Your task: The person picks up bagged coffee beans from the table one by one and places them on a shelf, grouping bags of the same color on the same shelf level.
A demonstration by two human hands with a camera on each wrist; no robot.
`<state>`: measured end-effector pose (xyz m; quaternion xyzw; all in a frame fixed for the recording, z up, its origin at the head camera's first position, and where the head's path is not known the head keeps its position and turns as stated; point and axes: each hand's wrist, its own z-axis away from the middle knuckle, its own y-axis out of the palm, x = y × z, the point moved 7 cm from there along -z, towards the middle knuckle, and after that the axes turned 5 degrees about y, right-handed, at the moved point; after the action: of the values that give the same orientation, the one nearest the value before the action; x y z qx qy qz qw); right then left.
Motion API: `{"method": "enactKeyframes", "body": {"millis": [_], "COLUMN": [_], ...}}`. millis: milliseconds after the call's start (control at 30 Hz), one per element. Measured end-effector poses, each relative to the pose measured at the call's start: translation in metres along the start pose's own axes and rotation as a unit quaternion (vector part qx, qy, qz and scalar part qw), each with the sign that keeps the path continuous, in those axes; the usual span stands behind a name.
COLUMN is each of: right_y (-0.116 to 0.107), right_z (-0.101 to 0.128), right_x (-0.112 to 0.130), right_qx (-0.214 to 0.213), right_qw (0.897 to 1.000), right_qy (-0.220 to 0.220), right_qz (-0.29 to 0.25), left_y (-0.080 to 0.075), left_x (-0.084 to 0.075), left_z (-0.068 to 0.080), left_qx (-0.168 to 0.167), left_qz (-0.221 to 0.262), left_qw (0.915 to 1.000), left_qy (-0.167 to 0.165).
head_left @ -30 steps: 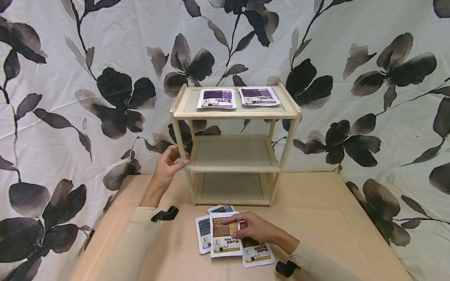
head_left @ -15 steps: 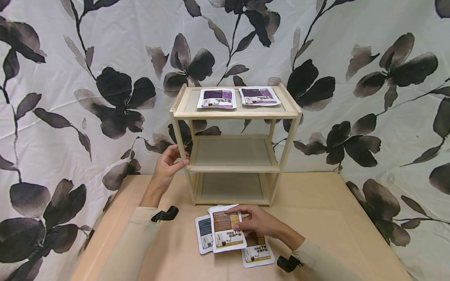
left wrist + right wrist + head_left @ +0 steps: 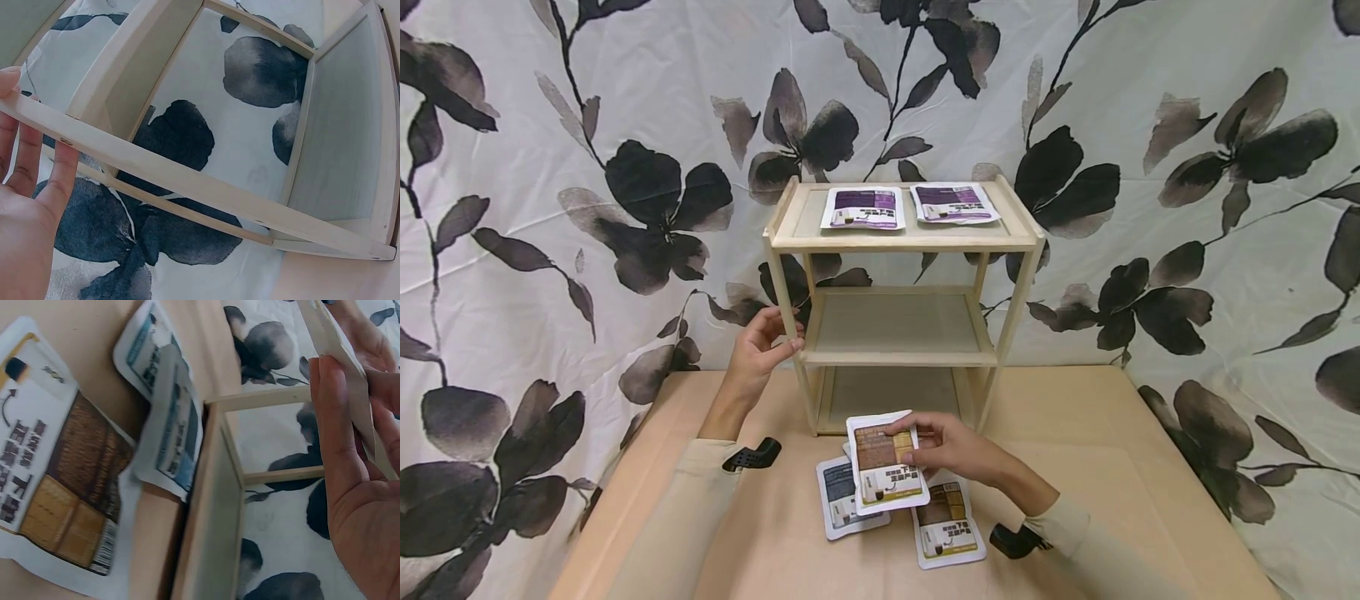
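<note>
A three-tier wooden rack (image 3: 902, 244) stands at the middle of the table's back. My left hand (image 3: 752, 354) holds its front left post, thumb in front and fingers behind; the left wrist view shows the post (image 3: 169, 164) between them. With thumb and fingers my right hand (image 3: 966, 454) pinches a flat white packet (image 3: 880, 487) with a brown label, raised before the rack's bottom tier. Edge-on, that held packet (image 3: 353, 381) appears in the right wrist view. Below it lie blue-labelled packets (image 3: 837, 493), overlapping and partly hidden. Another brown-labelled packet (image 3: 946, 533) lies to their right.
Two purple-labelled packets (image 3: 863, 210) lie side by side on the rack's top tier. Below are a middle shelf (image 3: 898, 325) and a bottom shelf (image 3: 891, 392). A floral cloth (image 3: 1150, 208) hangs close behind the rack. The tan table (image 3: 1097, 467) extends to both sides.
My right hand has lifted the brown-labelled packet up and toward the rack, uncovering more of the other packets. The left hand keeps its hold on the post.
</note>
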<state>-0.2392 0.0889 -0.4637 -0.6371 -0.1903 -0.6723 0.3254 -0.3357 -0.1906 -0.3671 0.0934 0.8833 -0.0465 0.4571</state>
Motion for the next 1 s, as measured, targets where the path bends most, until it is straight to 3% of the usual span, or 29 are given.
{"method": "enactKeyframes", "body": {"millis": [333, 733, 1000], "right_y": [-0.011, -0.036, -0.051], "right_z": [0.001, 0.005, 0.005], "right_x": [0.023, 0.057, 0.070], "right_qx": [-0.009, -0.071, -0.114], "right_qw": [1.000, 0.996, 0.993], "right_qy": [-0.028, -0.050, -0.040], "right_qz": [-0.006, 0.003, -0.012], "left_y": [0.001, 0.000, 0.000], "left_x": [-0.001, -0.002, 0.000], "left_z": [0.001, 0.001, 0.001], "left_qx": [-0.003, -0.003, -0.002], "left_qz": [-0.002, 0.002, 0.006], "left_qw": [1.0000, 1.0000, 1.0000], "left_qy": [-0.004, -0.001, 0.001]}}
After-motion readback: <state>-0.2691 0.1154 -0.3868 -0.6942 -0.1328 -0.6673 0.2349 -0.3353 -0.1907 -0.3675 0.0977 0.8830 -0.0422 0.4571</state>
